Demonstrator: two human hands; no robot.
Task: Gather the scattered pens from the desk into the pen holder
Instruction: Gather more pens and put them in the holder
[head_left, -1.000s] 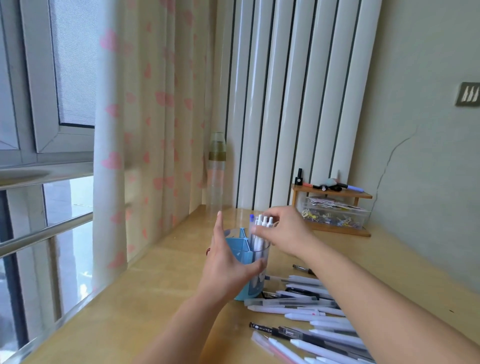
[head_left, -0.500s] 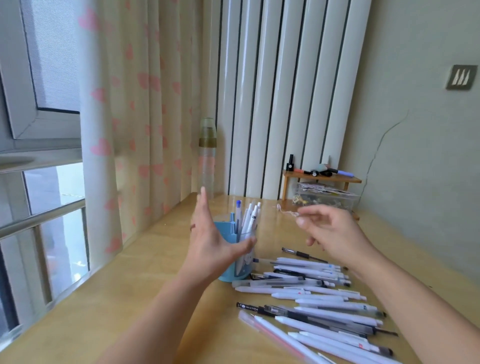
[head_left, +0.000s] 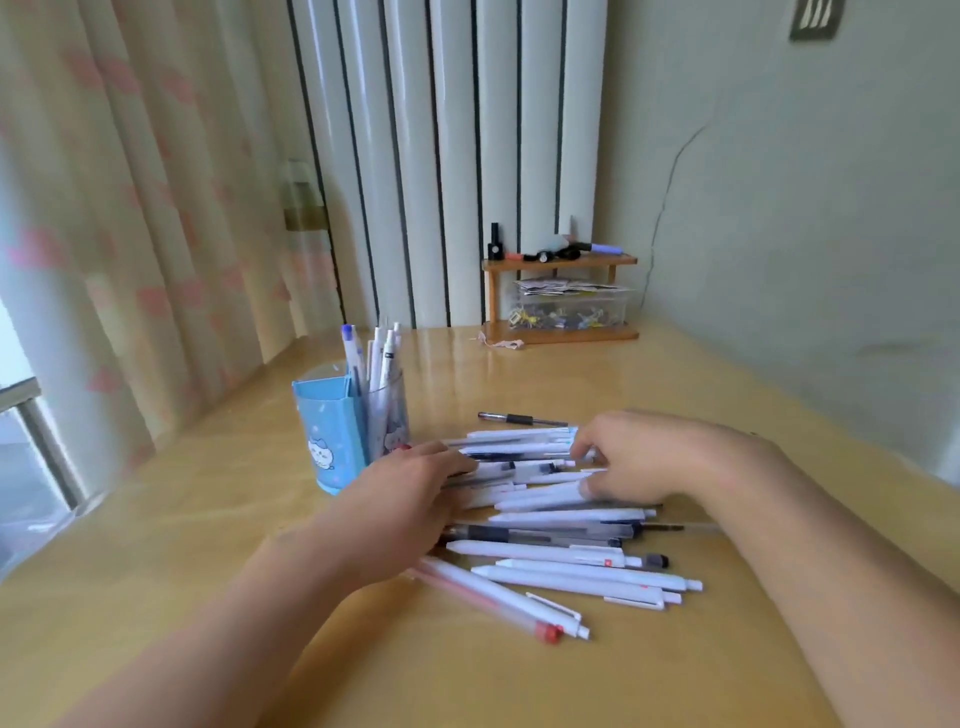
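Fingers: both of my hands are down on the pile of pens. My left hand (head_left: 410, 499) lies flat on the pile's left end, fingers (head_left: 457, 462) roughly straight and pressing on the barrels. My right hand (head_left: 649, 457) is on the far right part, fingers (head_left: 584, 447) curled down onto the white pens; whether they have pinched one I cannot tell.

Scattered pens: the pens on the desk (head_left: 561, 525) lie just right of the holder, mostly side by side, pointing left to right, several stacked over each other. Most are white; some are clear with dark grips, and a pinkish one with a red tip (head_left: 493, 597) lies nearest me. A black pen (head_left: 519, 419) sits apart at the far edge.

Pen holder: the pen holder (head_left: 343, 436), blue with a cartoon animal and a clear section, stands upright at the pile's left. A few pens (head_left: 376, 358) already stand in it, so most of the gathering is left.

Risks: I judge the smooth round barrels could roll and spread if I press or sweep sideways. My left hand is close to the holder, and a nudge could tip it.

Surroundings: the yellowish wooden desk (head_left: 208, 519) runs back to a small wooden shelf (head_left: 561, 296) holding a clear box, with a curtain (head_left: 130, 208) on the left.
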